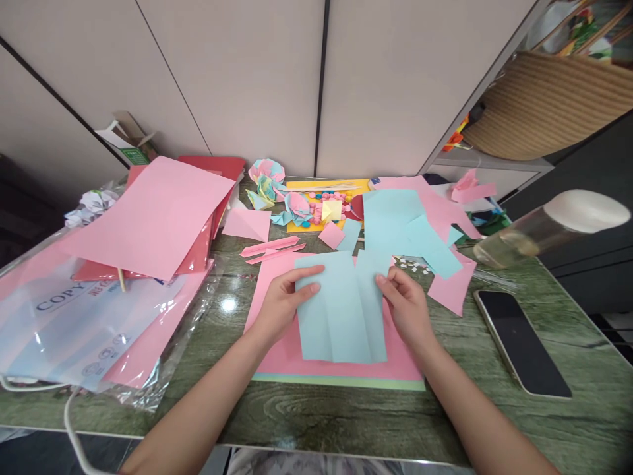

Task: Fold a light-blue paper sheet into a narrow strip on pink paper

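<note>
A light blue paper sheet (341,310) with vertical fold creases lies over a pink sheet (277,356) on the green table. My left hand (281,303) pinches the blue sheet's upper left edge, thumb on top. At its upper right edge my right hand (405,307) grips it with curled fingers. A thin green sheet (346,382) shows under the pink one at the front.
A phone (521,343) lies face up at the right. A clear bottle (548,227) lies behind it. Large pink sheets (153,218) and a plastic paper pack (74,323) fill the left. Folded paper flowers (297,204) and blue and pink scraps (420,231) sit at the back.
</note>
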A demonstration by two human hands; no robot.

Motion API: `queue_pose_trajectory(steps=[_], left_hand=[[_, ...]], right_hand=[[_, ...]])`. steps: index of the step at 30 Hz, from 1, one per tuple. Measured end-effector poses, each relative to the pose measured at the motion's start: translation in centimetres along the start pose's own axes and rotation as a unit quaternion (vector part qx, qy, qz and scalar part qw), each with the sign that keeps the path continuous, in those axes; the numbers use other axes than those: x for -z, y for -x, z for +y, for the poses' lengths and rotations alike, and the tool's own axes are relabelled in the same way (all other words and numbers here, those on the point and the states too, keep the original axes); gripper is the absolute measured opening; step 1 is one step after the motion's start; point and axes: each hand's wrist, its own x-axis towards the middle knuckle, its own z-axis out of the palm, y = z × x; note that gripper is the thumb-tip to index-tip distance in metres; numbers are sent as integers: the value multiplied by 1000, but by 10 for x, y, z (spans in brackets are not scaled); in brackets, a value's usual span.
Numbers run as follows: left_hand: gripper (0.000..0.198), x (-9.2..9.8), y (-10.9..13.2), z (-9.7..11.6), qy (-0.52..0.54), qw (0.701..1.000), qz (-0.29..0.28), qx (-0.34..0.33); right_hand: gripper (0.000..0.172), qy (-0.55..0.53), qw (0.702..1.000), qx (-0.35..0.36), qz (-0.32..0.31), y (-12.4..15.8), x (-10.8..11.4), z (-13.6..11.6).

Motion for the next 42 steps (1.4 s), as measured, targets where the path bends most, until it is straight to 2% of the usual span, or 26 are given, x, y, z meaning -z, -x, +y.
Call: queue_pose_trajectory(steps=[11, 18, 20, 24, 26, 28, 32, 37, 40, 42], left_hand=[[30, -1, -1, -3, -37, 999, 30, -23], [34, 1, -1, 0, 15, 999, 40, -13], [35, 2, -2, 1, 22, 999, 44, -12], [30, 2, -4, 1, 22, 998, 63, -11], [29, 2, -5, 1, 26, 997, 70, -10], [33, 1, -4, 2, 34, 997, 62, -8], [45, 0, -4, 1, 45, 999, 2, 4], [26, 1, -5, -4, 43, 999, 29, 3], [36, 0, -4, -1, 49, 999, 22, 8], [45, -2, -2, 1, 50, 999, 1, 13]], right_hand=[[38, -5, 1000, -3, 20, -1, -4, 6], [37, -45, 998, -27, 31, -3, 1, 4], [34, -63, 997, -48, 11, -4, 2, 1], [21, -96, 986, -116, -69, -5, 1, -4], [21, -109, 979, -145, -92, -5, 1, -5], [21, -122, 976, -158, -89, -6, 1, -4], [18, -149, 974, -159, -57, -7, 2, -2], [19, -176, 968, -164, -71, -9, 1, -4], [29, -196, 964, -168, -68, -9, 0, -4], [24, -203, 963, -167, -51, -10, 0, -3]])
